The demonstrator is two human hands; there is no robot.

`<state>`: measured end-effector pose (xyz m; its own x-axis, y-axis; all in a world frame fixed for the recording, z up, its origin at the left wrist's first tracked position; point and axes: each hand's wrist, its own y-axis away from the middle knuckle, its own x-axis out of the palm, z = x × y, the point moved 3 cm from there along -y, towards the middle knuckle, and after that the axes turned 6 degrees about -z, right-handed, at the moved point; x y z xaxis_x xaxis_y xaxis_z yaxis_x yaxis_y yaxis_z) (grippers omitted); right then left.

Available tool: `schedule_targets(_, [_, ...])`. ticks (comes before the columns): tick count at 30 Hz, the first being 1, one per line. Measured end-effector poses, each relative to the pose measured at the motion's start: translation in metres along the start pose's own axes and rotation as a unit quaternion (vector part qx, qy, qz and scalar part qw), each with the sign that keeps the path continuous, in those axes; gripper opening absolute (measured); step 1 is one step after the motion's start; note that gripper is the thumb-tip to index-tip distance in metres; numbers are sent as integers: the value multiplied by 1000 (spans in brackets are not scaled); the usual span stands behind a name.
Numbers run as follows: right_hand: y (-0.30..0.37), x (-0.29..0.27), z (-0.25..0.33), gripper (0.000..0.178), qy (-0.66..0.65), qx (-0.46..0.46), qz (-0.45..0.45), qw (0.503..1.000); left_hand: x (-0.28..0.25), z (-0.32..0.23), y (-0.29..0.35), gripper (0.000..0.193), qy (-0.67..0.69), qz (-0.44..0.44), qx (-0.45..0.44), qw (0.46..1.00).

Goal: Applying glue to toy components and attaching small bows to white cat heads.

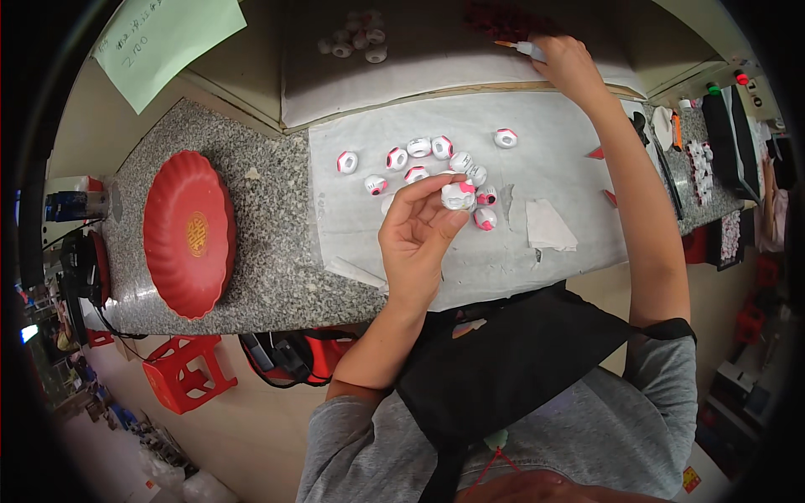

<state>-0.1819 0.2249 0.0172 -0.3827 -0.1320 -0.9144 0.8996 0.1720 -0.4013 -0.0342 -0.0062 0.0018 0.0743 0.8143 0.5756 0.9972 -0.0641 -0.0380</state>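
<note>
Pink-marked white piece (454, 199) sits pinched in the left hand (417, 243).

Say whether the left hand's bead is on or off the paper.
Off: the bead is pinched in the left hand and looks larger than the beads lying on the paper.

The far-left green note (168, 46) is cut off by the top edge. The left hand (423, 230) mostly hides 1 white bead (387, 204). The right hand (568, 67) covers part of a white bottle (528, 49). The far dark red heap (507, 20) is too dim to tell.
</note>
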Motion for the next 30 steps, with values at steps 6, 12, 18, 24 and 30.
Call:
schedule_targets(6, [-1,5,-12,23,-21,28,-11,999,2,1,-1,32,1,6,-5,1000])
schedule_targets(12, [-1,-7,4,23,12,-36,13,999,3,1,1,31,-7,2,-1,1000])
schedule_targets(18, [6,-20,-2,18,-129,94,-71,985,4,2,1,31,-11,-5,-10,1000])
schedule_targets(24, [42,-47,21,12,-480,183,-35,858,1,2,1,31,-5,-2,-7,1000])
schedule_targets(30, [99,-64,63,8,-602,247,12,759,3,2,2,31,-19,8,-20,1000])
